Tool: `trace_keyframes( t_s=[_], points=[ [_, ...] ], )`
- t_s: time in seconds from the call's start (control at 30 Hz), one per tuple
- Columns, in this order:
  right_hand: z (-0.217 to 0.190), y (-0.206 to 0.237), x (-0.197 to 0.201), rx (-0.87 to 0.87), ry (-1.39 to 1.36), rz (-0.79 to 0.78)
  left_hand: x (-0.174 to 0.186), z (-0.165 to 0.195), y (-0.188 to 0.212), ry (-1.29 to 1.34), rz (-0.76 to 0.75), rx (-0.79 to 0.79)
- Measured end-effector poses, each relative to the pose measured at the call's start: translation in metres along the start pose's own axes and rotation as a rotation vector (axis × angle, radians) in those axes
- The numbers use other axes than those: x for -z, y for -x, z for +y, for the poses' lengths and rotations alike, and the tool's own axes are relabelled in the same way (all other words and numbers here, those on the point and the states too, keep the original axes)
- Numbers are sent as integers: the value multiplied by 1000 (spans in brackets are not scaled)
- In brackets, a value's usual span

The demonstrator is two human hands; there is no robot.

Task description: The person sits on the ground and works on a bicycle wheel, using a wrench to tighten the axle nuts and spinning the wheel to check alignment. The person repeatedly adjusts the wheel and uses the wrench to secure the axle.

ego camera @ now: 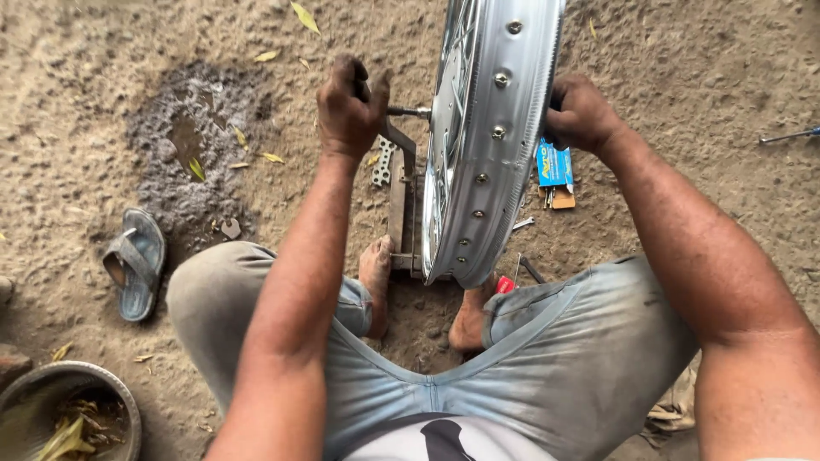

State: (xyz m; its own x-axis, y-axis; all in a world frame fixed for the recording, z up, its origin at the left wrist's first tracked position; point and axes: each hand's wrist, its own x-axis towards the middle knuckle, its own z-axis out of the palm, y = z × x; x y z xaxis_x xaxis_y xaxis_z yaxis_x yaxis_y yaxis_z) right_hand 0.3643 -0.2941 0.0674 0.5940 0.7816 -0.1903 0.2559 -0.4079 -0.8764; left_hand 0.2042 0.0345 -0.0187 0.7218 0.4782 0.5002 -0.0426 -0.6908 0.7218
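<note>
A seated person steadies a shiny chrome spoked wheel rim (491,137) that stands upright on edge between both hands, mounted in a rusty metal stand (401,205) on sandy ground. The left hand (350,107) is closed in a fist around a short tool handle whose thin steel shaft (410,111) points at the rim's near face; what the tip meets is hidden among the spokes. The right hand (581,111) curls over the rim's far edge, fingers tucked out of sight behind it, so how tightly it grips cannot be told. The rim's top runs off the upper frame edge. Below the hands, two bare feet (376,282) brace against the stand's base, leaving little free room between the knees. Left of the left hand the ground lies open, marked by a dark damp patch of soil (188,145) with scattered yellow leaves, and a grey rubber sandal (135,263) lies farther out. Just under the right hand a small blue cardboard packet (554,164) rests on the dirt, with loose spokes and a red-handled tool (505,284) partly covered by the rim and trouser leg. At the lower left corner a round metal bowl (128,401) holds dried leaves, cut off by the frame. A slim metal rod (790,136) lies far right.
</note>
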Motion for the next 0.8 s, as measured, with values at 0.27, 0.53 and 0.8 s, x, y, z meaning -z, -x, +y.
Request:
trace_keyframes(
  t_s=[0.27, 0.53, 0.8],
  points=[
    [44, 24, -2, 580, 839, 304, -4, -13, -26, -107, -337, 387],
    [97, -19, 18, 5, -580, 20, -3, 18, -5, -115, 54, 127],
    [108, 6, 19, 321, 385, 179, 7, 35, -47, -236, -371, 655]
  ],
)
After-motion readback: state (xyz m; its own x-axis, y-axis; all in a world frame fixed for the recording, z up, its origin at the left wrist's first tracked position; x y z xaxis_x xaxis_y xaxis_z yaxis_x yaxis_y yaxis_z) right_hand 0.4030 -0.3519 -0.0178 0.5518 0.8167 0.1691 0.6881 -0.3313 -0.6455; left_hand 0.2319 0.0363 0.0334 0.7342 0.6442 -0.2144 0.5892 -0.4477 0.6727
